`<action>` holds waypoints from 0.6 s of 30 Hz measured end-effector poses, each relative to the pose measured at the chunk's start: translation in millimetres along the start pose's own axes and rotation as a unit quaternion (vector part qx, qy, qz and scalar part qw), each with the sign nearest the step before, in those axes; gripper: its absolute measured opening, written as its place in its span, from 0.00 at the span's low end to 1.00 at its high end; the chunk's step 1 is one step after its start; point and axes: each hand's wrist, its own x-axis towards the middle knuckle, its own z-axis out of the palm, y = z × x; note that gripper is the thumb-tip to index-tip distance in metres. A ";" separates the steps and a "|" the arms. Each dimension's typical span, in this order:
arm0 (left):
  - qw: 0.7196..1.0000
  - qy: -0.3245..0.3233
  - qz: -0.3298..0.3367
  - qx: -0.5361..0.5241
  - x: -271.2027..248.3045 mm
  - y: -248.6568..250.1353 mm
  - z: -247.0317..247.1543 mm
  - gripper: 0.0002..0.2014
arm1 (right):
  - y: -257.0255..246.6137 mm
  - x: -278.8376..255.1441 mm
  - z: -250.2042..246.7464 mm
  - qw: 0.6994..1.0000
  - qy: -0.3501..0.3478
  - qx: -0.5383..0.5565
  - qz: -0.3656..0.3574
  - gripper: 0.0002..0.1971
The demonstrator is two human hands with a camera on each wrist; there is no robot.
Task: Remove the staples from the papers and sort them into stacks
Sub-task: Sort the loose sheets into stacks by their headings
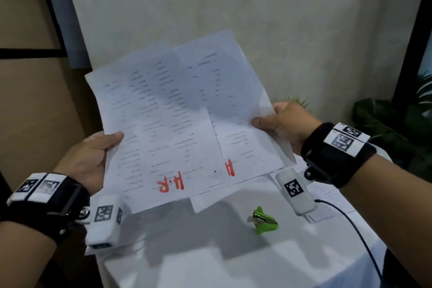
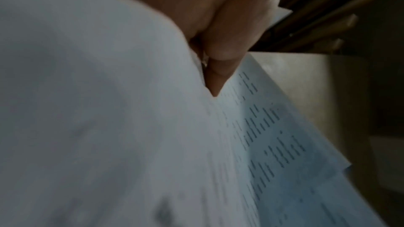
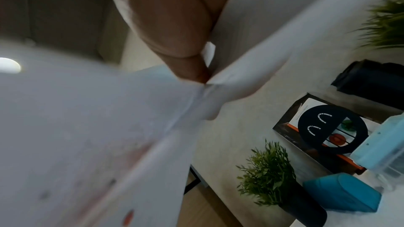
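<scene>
Papers (image 1: 177, 119) hang in the air above the white surface (image 1: 210, 264), fanned into two overlapping sheets, each marked in red near its lower edge. Left hand (image 1: 91, 159) pinches the nearer sheet's left edge, thumb on top; right hand (image 1: 287, 124) pinches the other sheet's right edge the same way. Both grips are closed on paper. Green staple remover (image 1: 264, 220) lies on the surface below the papers, nearer the right hand. Whether a staple joins the sheets cannot be told. More sheets (image 1: 332, 203) lie on the surface right of the remover.
</scene>
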 end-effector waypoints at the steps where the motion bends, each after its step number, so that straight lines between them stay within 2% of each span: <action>1: 1.000 -0.012 -0.017 -0.012 -1.2 0.4 -1.1 0.33 | 1.7 -0.1 1.2 1.000 0.004 0.010 0.001 0.07; 2: 0.999 -0.026 -0.028 -0.016 -3.9 -0.1 2.7 0.35 | 3.0 -1.7 4.0 1.000 0.005 0.019 0.002 0.08; 3: 0.999 -0.041 -0.030 -0.016 -6.3 -1.5 9.7 0.33 | 4.7 -2.8 7.9 1.000 0.005 0.023 0.000 0.08; 5: 0.998 -0.054 -0.024 -0.006 -9.7 -9.2 26.5 0.23 | 7.9 -5.2 17.4 1.000 0.004 0.016 -0.009 0.07; 8: 0.999 -0.034 0.011 0.001 -5.0 -22.7 38.9 0.19 | 10.4 -7.2 28.0 1.000 -0.001 0.006 -0.011 0.07; 11: 0.998 -0.004 0.053 -0.021 -2.7 -26.5 40.7 0.19 | 8.6 -12.0 27.1 1.000 -0.007 0.022 -0.019 0.15; 14: 0.998 -0.003 0.059 -0.035 -3.5 -27.1 39.5 0.19 | 8.0 -13.5 20.2 0.999 -0.025 0.032 -0.020 0.20; 17: 0.999 -0.003 0.039 -0.024 -5.6 -30.4 46.6 0.17 | 11.5 -14.5 25.8 0.999 -0.024 -0.042 -0.019 0.39; 18: 0.999 -0.003 0.035 -0.015 -7.7 -31.9 52.1 0.14 | 14.5 -12.2 28.3 0.997 -0.021 -0.068 -0.021 0.42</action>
